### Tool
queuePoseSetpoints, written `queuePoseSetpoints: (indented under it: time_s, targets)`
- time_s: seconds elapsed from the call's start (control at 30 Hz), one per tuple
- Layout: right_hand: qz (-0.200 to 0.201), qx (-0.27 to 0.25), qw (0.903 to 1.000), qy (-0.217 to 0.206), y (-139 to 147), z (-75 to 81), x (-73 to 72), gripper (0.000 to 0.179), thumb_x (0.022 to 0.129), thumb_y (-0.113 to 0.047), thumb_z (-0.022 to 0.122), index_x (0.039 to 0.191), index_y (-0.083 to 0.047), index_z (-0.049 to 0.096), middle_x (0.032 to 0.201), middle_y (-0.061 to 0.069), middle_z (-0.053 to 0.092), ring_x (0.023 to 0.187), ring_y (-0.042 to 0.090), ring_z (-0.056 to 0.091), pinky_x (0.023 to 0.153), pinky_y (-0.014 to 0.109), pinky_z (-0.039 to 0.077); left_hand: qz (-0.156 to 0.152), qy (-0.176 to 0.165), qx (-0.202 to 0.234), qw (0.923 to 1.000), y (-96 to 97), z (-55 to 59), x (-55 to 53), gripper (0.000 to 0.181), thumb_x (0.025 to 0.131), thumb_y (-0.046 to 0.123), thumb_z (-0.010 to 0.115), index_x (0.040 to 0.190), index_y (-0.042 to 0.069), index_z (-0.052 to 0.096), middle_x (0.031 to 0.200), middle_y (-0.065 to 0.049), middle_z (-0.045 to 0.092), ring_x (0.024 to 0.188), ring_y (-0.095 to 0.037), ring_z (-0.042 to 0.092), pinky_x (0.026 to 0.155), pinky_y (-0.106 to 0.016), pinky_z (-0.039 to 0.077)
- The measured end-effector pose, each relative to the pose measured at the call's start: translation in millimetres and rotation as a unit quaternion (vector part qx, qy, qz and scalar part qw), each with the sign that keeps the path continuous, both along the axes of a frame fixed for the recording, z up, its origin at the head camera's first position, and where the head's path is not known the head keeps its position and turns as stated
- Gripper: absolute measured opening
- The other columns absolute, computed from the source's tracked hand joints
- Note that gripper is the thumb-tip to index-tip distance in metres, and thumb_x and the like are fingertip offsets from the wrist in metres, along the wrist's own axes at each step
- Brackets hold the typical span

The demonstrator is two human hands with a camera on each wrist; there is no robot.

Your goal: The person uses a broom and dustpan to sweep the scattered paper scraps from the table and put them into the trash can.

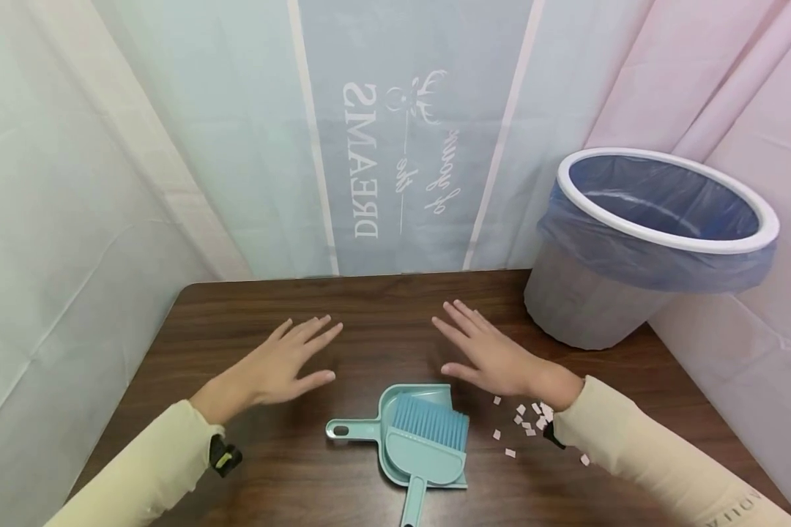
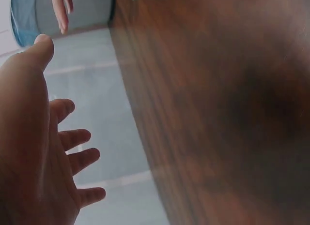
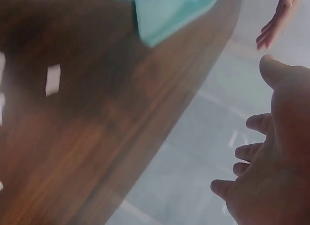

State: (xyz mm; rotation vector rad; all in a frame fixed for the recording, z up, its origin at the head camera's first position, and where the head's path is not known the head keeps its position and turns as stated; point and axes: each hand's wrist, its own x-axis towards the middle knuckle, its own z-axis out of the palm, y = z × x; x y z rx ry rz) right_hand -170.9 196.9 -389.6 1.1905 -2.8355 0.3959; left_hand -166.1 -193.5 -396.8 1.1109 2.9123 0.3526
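Two hands hung spread, holding nothing. Left to right came the left hand (image 1: pixel 273 372); toward the cropped near edge of the surface (image 1: pixel 382 344), a dustpan (image 1: pixel 438 394) partly hidden by a brush (image 1: pixel 425 452), its handle-end cut off; the right hand (image 1: pixel 497 360); white scraps (image 1: pixel 541 422), some partly behind a sleeve (image 1: pixel 626 432); and, by the far right corner, a bin (image 1: pixel 580 307) before pale curtains (image 1: pixel 409 44).

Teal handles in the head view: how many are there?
2: the dustpan handle, pointing toward the picture's left, and the brush handle, running down to the bottom edge, which may cut its tip off. No sign of others hidden.
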Motion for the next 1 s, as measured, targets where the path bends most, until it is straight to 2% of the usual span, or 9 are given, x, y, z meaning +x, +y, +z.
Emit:
queuePoseSetpoints:
  time_s: [0.17, 0.3, 0.4, 0.47, 0.57, 0.67, 0.8, 1.0]
  targets:
    - [0.052, -0.014, 0.9983, -0.02, -10, -4.0, 23.3, 0.08, 0.098, -0.033, 0.069, 0.161, -0.008, 0.026, 0.168, 0.018, 0.013, 0.154, 0.038, 0.011, 0.118, 0.057, 0.025, -0.033, -0.004, 0.009, 0.9994, 12.9, -12.7, 19.6, 0.077, 0.101, 0.053, 0.055, 0.162, 0.017, 0.026, 0.164, -0.015, 0.028, 0.15, -0.034, 0.03, 0.117, -0.065, 0.019]
    - [0.097, -0.015, 0.9946, -0.034, -22, -7.2, 40.6, 0.078, 0.097, -0.031, 0.071, 0.16, -0.01, 0.03, 0.168, 0.012, 0.018, 0.154, 0.034, 0.017, 0.116, 0.053, 0.032, -0.054, -0.051, 0.03, 0.9968, 22.8, -22.2, 29.5, 0.072, 0.103, 0.047, 0.056, 0.162, 0.016, 0.027, 0.163, -0.016, 0.031, 0.149, -0.037, 0.031, 0.117, -0.064, 0.022]
    - [0.144, -0.016, 0.989, -0.028, -33, -11.6, 52.5, 0.071, 0.097, -0.026, 0.072, 0.156, -0.01, 0.037, 0.165, 0.011, 0.028, 0.151, 0.031, 0.028, 0.114, 0.05, 0.037, -0.052, -0.097, 0.044, 0.993, 27.7, -29.4, 35.6, 0.071, 0.104, 0.044, 0.056, 0.161, 0.012, 0.028, 0.163, -0.016, 0.032, 0.149, -0.035, 0.031, 0.117, -0.06, 0.025]
    - [0.18, -0.02, 0.9832, -0.018, -38, -14.7, 60.6, 0.066, 0.096, -0.021, 0.072, 0.154, -0.01, 0.041, 0.161, 0.011, 0.036, 0.148, 0.028, 0.034, 0.112, 0.046, 0.04, -0.043, -0.111, 0.047, 0.9918, 30.8, -34.6, 40.0, 0.073, 0.103, 0.044, 0.058, 0.16, 0.009, 0.029, 0.162, -0.015, 0.033, 0.148, -0.034, 0.033, 0.117, -0.057, 0.029]
    - [0.236, -0.038, 0.971, 0.004, -44, -19.3, 73.0, 0.061, 0.094, -0.014, 0.072, 0.149, -0.008, 0.047, 0.152, 0.01, 0.048, 0.142, 0.023, 0.044, 0.11, 0.04, 0.044, -0.03, -0.104, 0.052, 0.9927, 36.4, -43.0, 47.4, 0.075, 0.101, 0.046, 0.061, 0.158, 0.005, 0.033, 0.159, -0.017, 0.038, 0.145, -0.034, 0.039, 0.113, -0.053, 0.037]
    - [0.275, -0.043, 0.9603, 0.021, -49, -24.5, 83.7, 0.059, 0.092, -0.011, 0.072, 0.147, -0.008, 0.05, 0.145, 0.006, 0.054, 0.137, 0.02, 0.049, 0.111, 0.034, 0.041, -0.017, -0.087, 0.057, 0.9944, 42.5, -50.3, 55.3, 0.075, 0.1, 0.047, 0.062, 0.155, 0.003, 0.038, 0.156, -0.018, 0.043, 0.141, -0.034, 0.044, 0.11, -0.052, 0.041]
    - [0.299, -0.013, 0.9534, 0.039, -53, -31.9, 94.5, 0.059, 0.091, -0.013, 0.071, 0.147, -0.012, 0.051, 0.145, 0.003, 0.056, 0.138, 0.016, 0.048, 0.114, 0.029, 0.037, -0.01, -0.079, 0.062, 0.9949, 49.2, -55.3, 61.7, 0.072, 0.101, 0.048, 0.06, 0.154, 0.003, 0.041, 0.153, -0.016, 0.047, 0.14, -0.031, 0.047, 0.109, -0.05, 0.043]
    - [0.327, 0.034, 0.937, 0.118, -61, -42.8, 103.8, 0.055, 0.092, -0.018, 0.071, 0.144, -0.018, 0.056, 0.141, 0.0, 0.058, 0.136, 0.015, 0.05, 0.116, 0.027, 0.032, -0.008, -0.098, 0.068, 0.9928, 53.4, -54.9, 63.2, 0.069, 0.101, 0.046, 0.06, 0.152, 0.003, 0.043, 0.15, -0.017, 0.049, 0.137, -0.032, 0.05, 0.105, -0.051, 0.046]
